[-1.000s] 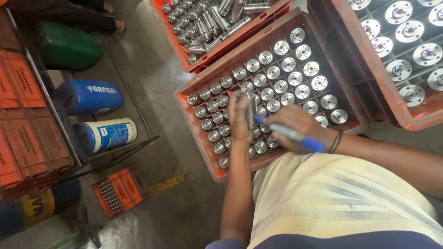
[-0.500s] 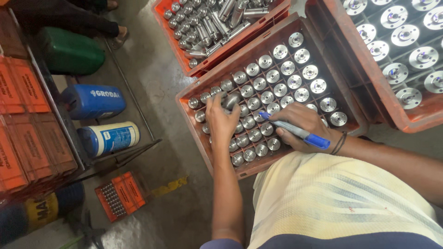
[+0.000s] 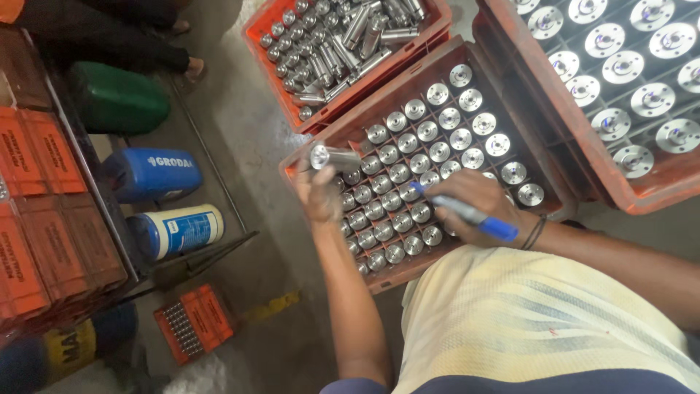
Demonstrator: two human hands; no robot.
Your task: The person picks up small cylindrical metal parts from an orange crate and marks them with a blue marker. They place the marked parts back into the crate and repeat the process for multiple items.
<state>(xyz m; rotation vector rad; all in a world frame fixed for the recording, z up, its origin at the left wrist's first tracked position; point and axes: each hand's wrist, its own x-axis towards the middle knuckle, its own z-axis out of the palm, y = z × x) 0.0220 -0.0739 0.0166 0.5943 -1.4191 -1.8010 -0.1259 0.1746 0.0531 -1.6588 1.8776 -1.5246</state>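
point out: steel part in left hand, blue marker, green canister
steel part [image 3: 329, 157], head view, on the middle of its shiny barrel above the left hand.
blue marker [image 3: 467, 214], head view, mid-barrel, across the right hand.
green canister [image 3: 117, 101], head view, on its side wall, upper left.

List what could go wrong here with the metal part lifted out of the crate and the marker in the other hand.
1. The left hand holds the metal cylinder above the gridded crate; if it slips, it may dent the parts standing below.
2. The right hand holds the blue marker low over the rows; its tip could smear a neighbouring part.
3. The crate sits close against the next crate, so fingers could get pinched.
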